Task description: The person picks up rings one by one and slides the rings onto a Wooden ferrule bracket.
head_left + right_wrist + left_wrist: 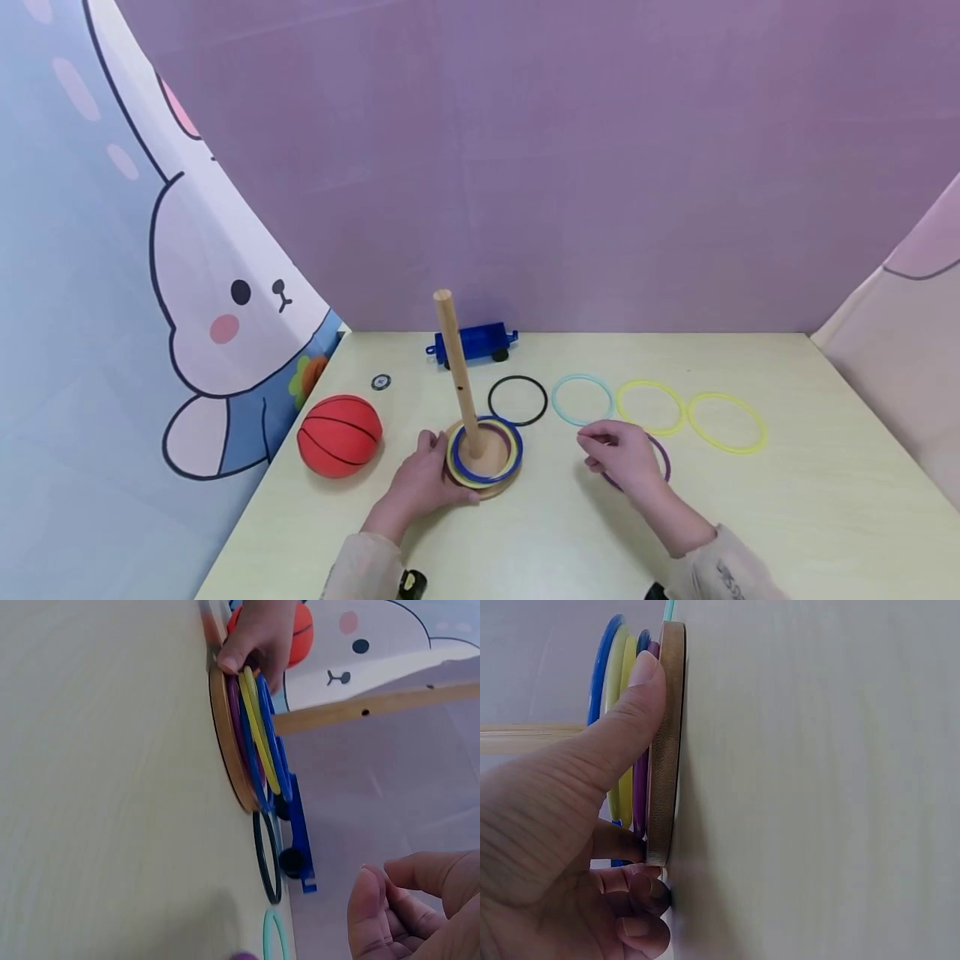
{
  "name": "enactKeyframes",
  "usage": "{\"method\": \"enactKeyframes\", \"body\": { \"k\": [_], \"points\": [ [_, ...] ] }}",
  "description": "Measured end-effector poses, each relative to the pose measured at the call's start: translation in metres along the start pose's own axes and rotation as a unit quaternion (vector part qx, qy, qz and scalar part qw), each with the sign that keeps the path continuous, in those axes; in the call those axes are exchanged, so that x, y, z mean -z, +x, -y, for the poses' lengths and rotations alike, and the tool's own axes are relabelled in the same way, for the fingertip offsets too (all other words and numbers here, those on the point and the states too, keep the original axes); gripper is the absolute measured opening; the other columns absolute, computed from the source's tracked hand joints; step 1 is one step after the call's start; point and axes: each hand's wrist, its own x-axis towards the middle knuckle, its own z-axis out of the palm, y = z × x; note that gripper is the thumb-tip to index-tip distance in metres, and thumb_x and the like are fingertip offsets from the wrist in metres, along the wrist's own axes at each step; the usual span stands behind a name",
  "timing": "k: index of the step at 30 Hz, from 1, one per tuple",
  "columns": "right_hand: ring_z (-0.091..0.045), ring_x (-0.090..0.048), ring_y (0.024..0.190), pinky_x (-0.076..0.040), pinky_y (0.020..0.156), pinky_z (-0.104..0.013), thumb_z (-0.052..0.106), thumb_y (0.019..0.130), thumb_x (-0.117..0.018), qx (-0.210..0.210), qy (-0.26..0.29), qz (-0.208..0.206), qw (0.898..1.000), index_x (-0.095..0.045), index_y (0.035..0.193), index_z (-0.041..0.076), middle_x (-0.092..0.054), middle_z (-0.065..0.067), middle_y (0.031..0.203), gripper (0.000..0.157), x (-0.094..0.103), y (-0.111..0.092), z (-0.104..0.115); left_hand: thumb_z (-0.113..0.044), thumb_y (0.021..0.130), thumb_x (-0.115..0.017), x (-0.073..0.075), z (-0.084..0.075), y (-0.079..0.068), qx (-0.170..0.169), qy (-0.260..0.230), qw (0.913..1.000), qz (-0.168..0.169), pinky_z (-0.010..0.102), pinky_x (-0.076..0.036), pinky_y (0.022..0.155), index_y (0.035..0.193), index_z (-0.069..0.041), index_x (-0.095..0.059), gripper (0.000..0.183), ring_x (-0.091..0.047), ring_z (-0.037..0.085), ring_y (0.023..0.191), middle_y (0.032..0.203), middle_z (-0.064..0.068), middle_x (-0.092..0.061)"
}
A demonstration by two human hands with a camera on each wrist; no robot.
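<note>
In the head view my left hand (422, 485) grips the round wooden base (669, 750) of a ring-toss stand from its left side. Its thumb lies over the rim in the left wrist view. The wooden peg (457, 367) rises from the base, leaning slightly in the head view. Stacked around it are a blue ring (518, 442) on top, yellow rings (259, 731), another blue ring and purple at the bottom. My right hand (621, 457) hovers above a purple ring (666, 460) on the table, fingers loosely bent, thumb and forefinger close together with nothing between them.
A black ring (546, 401), a light blue ring (611, 398) and two yellow rings (682, 410) lie behind the hands. Behind the peg stands a blue toy wagon (483, 342). To the left are a red ball (340, 436) and a small dark disc (381, 382).
</note>
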Motion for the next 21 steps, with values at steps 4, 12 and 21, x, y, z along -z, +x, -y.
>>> {"method": "enactKeyframes", "body": {
  "k": [4,12,21],
  "points": [
    [-0.025,-0.066,0.065,-0.058,0.060,-0.032,0.003,0.088,-0.069,-0.012,-0.002,-0.013,1.000,-0.069,0.099,-0.011,-0.068,-0.017,0.081,0.017,0.018,-0.003,-0.005,-0.069,0.058,-0.081,0.001,-0.001,0.000,-0.002,-0.001,1.0000,-0.002,0.046,-0.049,0.092,0.149,-0.002,-0.035,0.122,-0.053,0.026,0.101,0.121,0.012,-0.039],
    [-0.020,-0.066,0.067,-0.058,0.063,-0.030,0.003,0.089,-0.068,-0.039,-0.005,-0.036,0.999,-0.066,0.105,-0.013,-0.068,-0.019,0.090,0.022,0.046,-0.012,-0.018,-0.068,0.058,-0.082,0.002,-0.002,-0.001,0.007,-0.003,1.0000,0.002,0.047,-0.049,0.093,0.149,-0.003,-0.036,0.121,-0.053,0.026,0.103,0.122,0.012,-0.039],
    [-0.020,-0.067,0.068,-0.058,0.063,-0.031,0.003,0.089,-0.067,-0.059,-0.042,-0.053,0.996,-0.064,0.108,-0.015,-0.069,-0.018,0.088,0.026,0.075,-0.018,-0.034,-0.067,0.059,-0.082,0.002,-0.001,-0.001,0.000,0.006,1.0000,0.000,0.046,-0.050,0.092,0.148,-0.001,-0.036,0.120,-0.054,0.026,0.101,0.121,0.013,-0.039]
  ]
}}
